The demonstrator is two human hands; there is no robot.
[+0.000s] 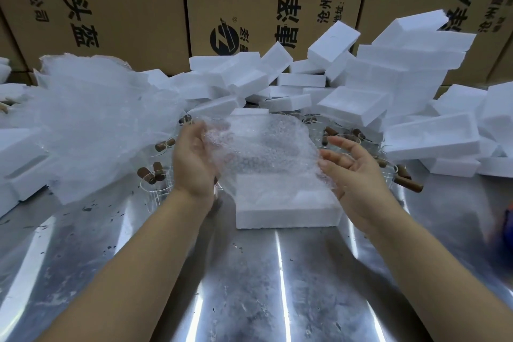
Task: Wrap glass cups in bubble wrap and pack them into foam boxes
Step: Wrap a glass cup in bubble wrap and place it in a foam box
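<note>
1. Far left: big loose bubble wrap heap [91, 119] lying over white foam pieces on the worktop [249, 286], which is shiny metal with dark specks.
2. Just right of the heap: clear glass cups [152, 184] with brown handles, standing on the worktop close to the left wrist.
3. Left hand [194, 158]: raised above the worktop, palm turned inward. It grips the left edge of the bubble wrap sheet [266, 153], with the thumb on the near side and the rest curled behind the film.
4. Centre: the sheet is spread between both hands and held in the air. Cannot tell whether a cup is inside it.
5. Under the sheet: one open foam box [286, 214] sits flat on the worktop, seen partly through the wrap, with its near wall in plain view.
6. Right hand [358, 172]: palm open and facing left. Its fingers [337, 144] are nearly straight and spread, tips touching the sheet's right edge, not closed round anything.
7. Behind the right hand: more cups and brown handles, partly hidden.
8. Right and back: a jumbled pile of foam boxes [433, 141], some open side up, others tilted against each other.
9. Back wall: tall brown cartons [125, 8] with black printed characters.
10. Far right edge: a blurred blue-orange thing, cannot tell what.
</note>
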